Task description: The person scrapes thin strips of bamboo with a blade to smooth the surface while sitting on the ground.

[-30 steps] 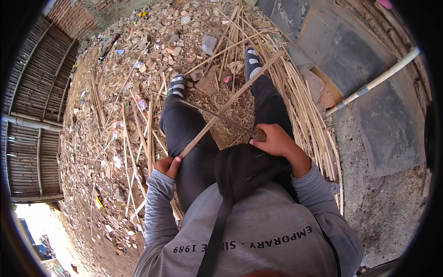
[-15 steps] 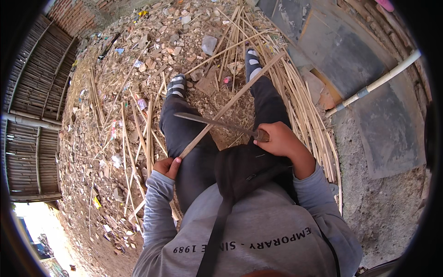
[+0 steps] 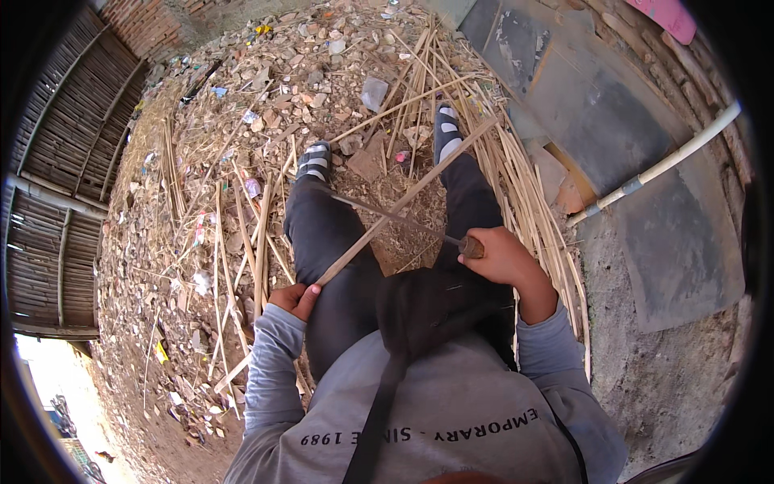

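Note:
My left hand (image 3: pixel 293 301) is closed round the near end of a long, flat bamboo strip (image 3: pixel 431 176), thumb on top, beside my left thigh. The strip slants up and away to the right, across the gap between my legs, with its far end past my right shin. My right hand (image 3: pixel 506 260) is wrapped round the wooden handle of a knife (image 3: pixel 426 229), over my right thigh. Its long, narrow blade points left and crosses the strip around the middle. Whether the blade touches the strip, I cannot tell.
Split bamboo strips (image 3: pixel 538 214) lie in a long pile on the right, and more strips (image 3: pixel 262 234) lie on the left. Rubble and litter cover the ground. Dark flat sheets (image 3: pixel 685 242) and a pale pole (image 3: pixel 661 165) are at the right; a bamboo wall (image 3: pixel 60 129) stands left.
My right hand has shifted slightly to the right, and the knife blade now slopes more steeply across the strip. The strip's far end has dropped a little. My left hand keeps its grip.

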`<control>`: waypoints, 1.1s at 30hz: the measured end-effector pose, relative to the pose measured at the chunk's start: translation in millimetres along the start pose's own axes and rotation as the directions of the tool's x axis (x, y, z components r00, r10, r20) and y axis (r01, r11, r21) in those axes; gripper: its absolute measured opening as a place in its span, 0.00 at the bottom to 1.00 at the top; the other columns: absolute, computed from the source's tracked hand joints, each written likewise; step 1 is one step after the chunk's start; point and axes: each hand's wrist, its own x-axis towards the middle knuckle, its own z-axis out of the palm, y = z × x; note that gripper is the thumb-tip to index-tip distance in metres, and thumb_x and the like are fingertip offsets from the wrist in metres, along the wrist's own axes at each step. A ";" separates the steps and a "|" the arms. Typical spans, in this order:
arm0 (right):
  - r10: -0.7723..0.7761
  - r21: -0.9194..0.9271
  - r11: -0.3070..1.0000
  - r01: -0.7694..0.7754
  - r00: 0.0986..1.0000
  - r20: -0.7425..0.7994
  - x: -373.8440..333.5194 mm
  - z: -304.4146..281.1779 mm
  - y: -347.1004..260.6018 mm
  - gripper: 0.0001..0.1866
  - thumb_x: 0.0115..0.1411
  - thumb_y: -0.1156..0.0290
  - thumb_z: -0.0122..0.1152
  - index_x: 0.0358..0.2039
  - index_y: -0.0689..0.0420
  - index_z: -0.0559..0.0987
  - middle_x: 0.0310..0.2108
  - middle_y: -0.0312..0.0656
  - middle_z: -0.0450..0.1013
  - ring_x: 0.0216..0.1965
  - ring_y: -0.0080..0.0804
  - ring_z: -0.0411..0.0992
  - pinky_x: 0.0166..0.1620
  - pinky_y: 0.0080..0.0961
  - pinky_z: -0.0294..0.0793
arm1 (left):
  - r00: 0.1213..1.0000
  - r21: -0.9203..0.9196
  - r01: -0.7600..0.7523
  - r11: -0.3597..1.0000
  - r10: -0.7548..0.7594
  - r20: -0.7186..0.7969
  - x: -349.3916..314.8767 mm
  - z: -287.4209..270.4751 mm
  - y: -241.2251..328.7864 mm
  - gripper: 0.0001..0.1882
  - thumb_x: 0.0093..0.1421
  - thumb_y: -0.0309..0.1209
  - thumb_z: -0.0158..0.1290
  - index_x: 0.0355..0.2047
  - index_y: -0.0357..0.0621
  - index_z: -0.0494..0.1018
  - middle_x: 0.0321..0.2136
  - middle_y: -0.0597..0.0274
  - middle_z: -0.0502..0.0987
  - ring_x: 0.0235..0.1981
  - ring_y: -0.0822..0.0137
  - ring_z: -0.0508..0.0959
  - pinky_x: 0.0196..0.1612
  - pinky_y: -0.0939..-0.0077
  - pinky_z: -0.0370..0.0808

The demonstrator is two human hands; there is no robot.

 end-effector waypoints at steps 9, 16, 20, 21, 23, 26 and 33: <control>-0.033 0.027 0.999 0.033 0.999 -0.005 -3.6 1.5 -6.9 0.13 0.52 0.60 0.71 0.30 0.55 0.81 0.26 0.52 0.77 0.33 0.56 0.77 0.36 0.46 0.74 | 1.000 -0.067 -0.017 0.998 0.016 -0.017 0.9 3.5 -8.0 0.29 0.67 0.52 0.55 0.25 0.35 0.77 0.13 0.61 0.69 0.19 0.71 0.67 0.25 0.67 0.66; -0.035 -0.002 0.999 0.035 0.999 -0.037 -3.5 -6.3 0.8 0.14 0.52 0.60 0.71 0.30 0.57 0.80 0.26 0.51 0.77 0.32 0.56 0.77 0.36 0.46 0.74 | 1.000 -0.118 -0.018 0.993 0.017 -0.007 2.2 4.2 -4.0 0.28 0.67 0.52 0.56 0.25 0.35 0.78 0.14 0.65 0.69 0.19 0.73 0.66 0.24 0.69 0.65; -0.108 -0.016 0.994 0.108 0.994 -0.006 -8.3 2.1 -0.8 0.14 0.51 0.61 0.72 0.30 0.58 0.80 0.26 0.52 0.77 0.32 0.56 0.77 0.35 0.44 0.74 | 0.999 -0.128 -0.031 0.991 0.032 0.002 2.3 5.7 -16.1 0.29 0.67 0.52 0.56 0.25 0.35 0.77 0.14 0.67 0.68 0.19 0.74 0.64 0.24 0.69 0.63; -0.116 -0.026 0.993 0.118 0.991 0.062 -8.7 -0.1 -5.2 0.14 0.51 0.61 0.72 0.30 0.58 0.80 0.27 0.52 0.77 0.33 0.56 0.77 0.35 0.44 0.74 | 0.999 -0.161 -0.038 0.986 0.038 0.002 1.3 4.8 -14.3 0.29 0.67 0.52 0.56 0.24 0.35 0.77 0.14 0.68 0.67 0.19 0.74 0.64 0.24 0.69 0.63; -0.120 -0.029 0.992 0.125 0.984 0.133 -7.9 -4.2 -5.7 0.14 0.52 0.61 0.72 0.31 0.58 0.80 0.27 0.52 0.77 0.33 0.56 0.76 0.36 0.44 0.74 | 0.999 -0.190 -0.039 0.981 0.041 0.008 2.5 5.8 -15.1 0.29 0.67 0.52 0.56 0.23 0.36 0.76 0.14 0.69 0.67 0.19 0.74 0.63 0.24 0.69 0.62; -0.026 0.018 0.999 0.026 1.000 -0.015 -6.8 -10.2 3.2 0.14 0.52 0.61 0.72 0.30 0.58 0.80 0.26 0.53 0.76 0.33 0.57 0.76 0.36 0.44 0.74 | 1.000 -0.156 -0.008 0.988 0.009 0.006 3.1 5.4 -13.9 0.29 0.67 0.53 0.56 0.23 0.37 0.76 0.15 0.71 0.67 0.21 0.77 0.64 0.25 0.73 0.64; -0.175 0.040 0.984 0.172 0.981 0.086 -9.8 -4.5 7.3 0.16 0.51 0.61 0.74 0.29 0.59 0.79 0.23 0.51 0.74 0.27 0.51 0.74 0.32 0.39 0.71 | 1.000 -0.193 0.014 0.981 -0.012 0.014 1.6 2.9 -5.7 0.29 0.67 0.52 0.56 0.24 0.36 0.76 0.15 0.73 0.66 0.22 0.79 0.64 0.26 0.74 0.63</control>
